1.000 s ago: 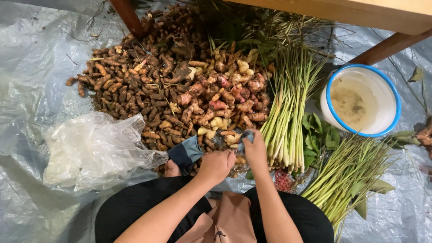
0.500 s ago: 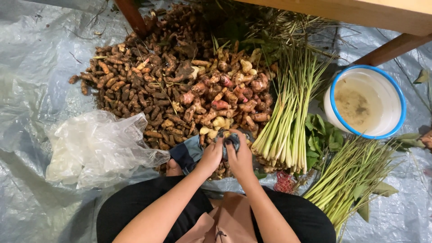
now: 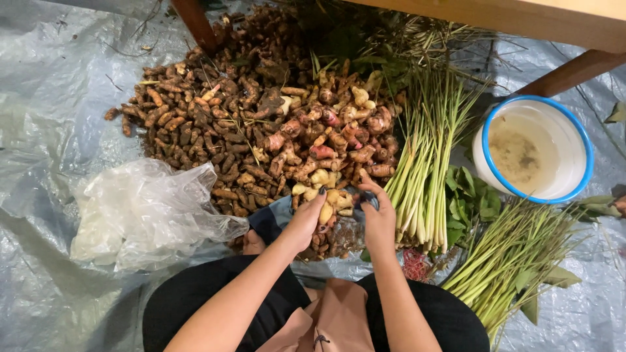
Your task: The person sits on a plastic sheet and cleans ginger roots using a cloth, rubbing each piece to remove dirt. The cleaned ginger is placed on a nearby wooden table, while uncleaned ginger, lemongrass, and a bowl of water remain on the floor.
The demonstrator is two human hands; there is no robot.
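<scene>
1. Grey plastic sheeting (image 3: 59, 85) covered the floor I watched.
2. My left hand (image 3: 305, 220) pinched a pale root (image 3: 325, 212) at the near edge of the root pile (image 3: 248, 124).
3. My right hand (image 3: 378, 218) gripped a dark bag (image 3: 365, 195) just right of it.

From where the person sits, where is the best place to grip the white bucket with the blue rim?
Probably the white bucket's near blue rim, with the right hand coming from above; it stands upright and open, with no handle visible.

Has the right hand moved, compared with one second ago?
Yes. The right hand has shifted slightly toward the lemongrass bundle, while the left hand stays close beside it at the pile of roots.
</scene>
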